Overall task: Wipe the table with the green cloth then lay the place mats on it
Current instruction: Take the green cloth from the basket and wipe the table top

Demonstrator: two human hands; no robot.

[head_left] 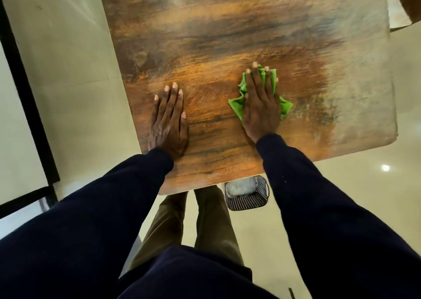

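A brown wood-grain table [227, 36] fills the upper middle of the head view. My right hand [260, 102] lies flat, fingers spread, pressing the crumpled green cloth [238, 106] onto the tabletop right of centre. The cloth shows around the palm and between the fingers. My left hand [168, 121] rests flat on the bare wood near the front left edge, holding nothing. No place mats are in view.
A dark striped basket [247, 196] with something grey in it stands on the pale floor under the table's front edge, beside my legs. A black frame [25, 93] runs along the left. A brown curved object [410, 0] sits at the top right.
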